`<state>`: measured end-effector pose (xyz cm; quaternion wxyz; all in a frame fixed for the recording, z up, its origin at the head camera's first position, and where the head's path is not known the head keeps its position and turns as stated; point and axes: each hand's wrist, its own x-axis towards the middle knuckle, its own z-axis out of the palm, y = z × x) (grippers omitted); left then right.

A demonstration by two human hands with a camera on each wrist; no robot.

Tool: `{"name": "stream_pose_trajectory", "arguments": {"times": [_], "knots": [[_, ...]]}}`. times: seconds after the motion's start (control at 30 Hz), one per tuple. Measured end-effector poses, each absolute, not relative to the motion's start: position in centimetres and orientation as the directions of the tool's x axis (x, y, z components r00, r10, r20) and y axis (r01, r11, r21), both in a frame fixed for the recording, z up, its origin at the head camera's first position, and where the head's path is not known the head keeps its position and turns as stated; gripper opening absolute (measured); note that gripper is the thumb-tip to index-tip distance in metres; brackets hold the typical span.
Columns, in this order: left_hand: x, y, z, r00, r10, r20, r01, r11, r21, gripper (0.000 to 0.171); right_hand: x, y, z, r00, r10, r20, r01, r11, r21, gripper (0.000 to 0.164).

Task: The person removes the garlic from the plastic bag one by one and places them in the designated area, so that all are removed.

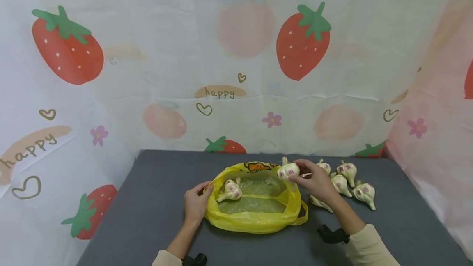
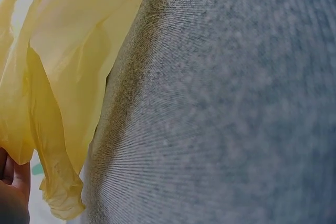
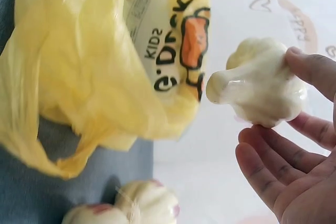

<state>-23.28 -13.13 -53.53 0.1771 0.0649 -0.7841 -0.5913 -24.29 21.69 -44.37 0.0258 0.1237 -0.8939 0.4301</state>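
A yellow plastic bag (image 1: 255, 223) lies with its mouth spread wide on the dark table, and one garlic bulb (image 1: 232, 190) sits inside at its left. At the bag's left rim, my left hand (image 1: 197, 202) pinches the plastic between thumb and fingers; the left wrist view catches only part of that hand (image 2: 16, 187) beside the yellow film. My right hand (image 1: 318, 182) holds another garlic bulb (image 1: 288, 171) by its fingertips over the bag's right rear rim. In the right wrist view this bulb (image 3: 262, 82) shows its stem pointing toward the bag.
Several more garlic bulbs (image 1: 364, 193) lie right of the bag, one (image 1: 320, 203) partly behind my right forearm. A loop handle (image 1: 304, 214) sticks out at the bag's right. A printed fabric backdrop (image 1: 251, 130) rises behind the grey table (image 1: 155, 200).
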Motion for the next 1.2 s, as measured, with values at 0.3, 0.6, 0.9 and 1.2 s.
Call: {"name": "stream_pose_trajectory", "arguments": {"times": [0.3, 0.6, 0.9, 1.2], "knots": [[-23.4, -13.0, -53.7, -0.931, -0.304, 0.202, 0.105, 0.307, 0.946, 0.018, -23.6, 24.0, -44.3, -0.971, -0.162, 0.176, -0.239, 0.649, -0.722, 0.053], [-23.1, -13.0, -53.8, -0.931, -0.299, 0.208, 0.108, 0.320, 0.941, 0.018, -22.8, 26.2, -44.0, -0.977, -0.132, 0.165, -0.211, 0.668, -0.714, 0.054], [-23.1, -13.2, -53.6, -0.936, -0.285, 0.205, 0.106, 0.327, 0.939, 0.020, -21.9, 28.4, -44.4, -0.989, -0.065, 0.132, -0.140, 0.690, -0.710, 0.059], [-23.0, -13.4, -54.2, -0.915, -0.289, 0.283, 0.186, 0.319, 0.929, 0.019, -21.4, 29.7, -44.8, -0.995, -0.021, 0.093, -0.081, 0.709, -0.701, 0.063]]}}
